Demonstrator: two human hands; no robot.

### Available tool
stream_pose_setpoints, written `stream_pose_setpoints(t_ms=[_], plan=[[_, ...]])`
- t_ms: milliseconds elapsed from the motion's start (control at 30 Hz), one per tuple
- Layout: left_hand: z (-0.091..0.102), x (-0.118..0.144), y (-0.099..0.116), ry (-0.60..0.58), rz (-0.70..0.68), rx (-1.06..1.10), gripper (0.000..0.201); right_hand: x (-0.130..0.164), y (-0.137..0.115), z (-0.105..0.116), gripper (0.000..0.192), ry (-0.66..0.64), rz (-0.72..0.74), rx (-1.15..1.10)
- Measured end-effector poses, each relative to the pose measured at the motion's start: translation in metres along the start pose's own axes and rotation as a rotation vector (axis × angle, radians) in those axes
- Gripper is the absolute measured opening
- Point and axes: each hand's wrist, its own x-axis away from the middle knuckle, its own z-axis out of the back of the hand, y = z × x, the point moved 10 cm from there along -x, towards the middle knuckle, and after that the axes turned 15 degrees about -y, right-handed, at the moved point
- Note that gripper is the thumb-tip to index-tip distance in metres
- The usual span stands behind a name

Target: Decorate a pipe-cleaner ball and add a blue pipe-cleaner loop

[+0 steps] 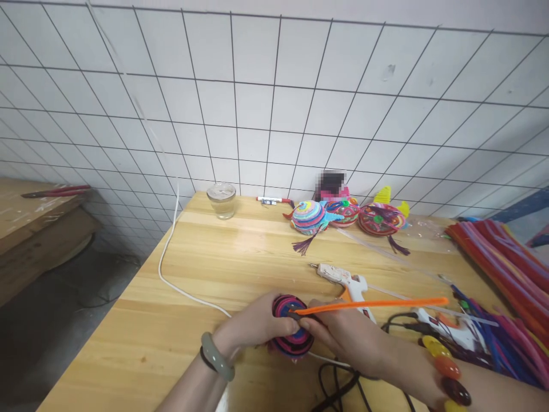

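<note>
While the left hand [266, 320] is gripping the coil [299, 347] and the right hand [343, 331] pinching the orange stem [386, 303], its long tail is risking snagging the glue gun [335, 273].

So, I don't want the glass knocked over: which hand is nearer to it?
Left. The left hand is in front of the glass and somewhat to its right; the right hand is farther off to the right.

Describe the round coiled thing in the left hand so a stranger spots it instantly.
Find the pale wooden table below the tiled wall. At its near side, the left hand holds a round piece coiled in black, pink and blue. Unlike the decorated round pieces by the wall, it is in hand.
</note>
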Motion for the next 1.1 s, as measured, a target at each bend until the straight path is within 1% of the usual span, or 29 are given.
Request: stream_pose_setpoints(t_ms=[133,267,400,567,667,733,833,933,1000,1100], plan=[[0.002,0.004,-0.002,0.024,0.042,-0.013,0.036,0.003,-0.003,0.004,0.025,0.029,-0.004,-0.025],[0.007,0.008,-0.006,0.077,0.095,-0.063,0.043,0.009,-0.006,0.006,0.024,0.034,-0.025,-0.062],[0.006,0.006,-0.003,0.081,0.043,-0.065,0.045,0.014,-0.009,0.006,0.024,0.033,-0.024,-0.103],[0.004,0.003,-0.001,0.086,-0.015,-0.085,0.044,0.019,-0.005,0.004,0.028,0.051,-0.034,-0.113],[0.002,0.002,0.003,0.081,-0.036,-0.092,0.042,0.019,-0.001,-0.001,0.028,0.032,-0.049,-0.104],[-0.001,0.002,0.007,0.055,-0.043,-0.114,0.038,0.018,0.001,-0.004,0.028,0.011,-0.054,-0.1],[-0.004,0.0,0.007,0.012,-0.034,-0.155,0.034,0.015,0.001,-0.002,0.027,0.009,-0.017,-0.125],[-0.004,-0.003,0.001,0.003,-0.01,-0.138,0.036,0.013,-0.003,0.002,0.026,0.019,0.056,-0.172],[-0.003,-0.004,0.0,0.002,-0.021,-0.135,0.036,0.012,-0.002,0.003,0.026,0.025,0.075,-0.183],[-0.003,-0.005,0.004,0.007,-0.062,-0.149,0.034,0.011,0.001,0.002,0.025,0.022,0.077,-0.162]])
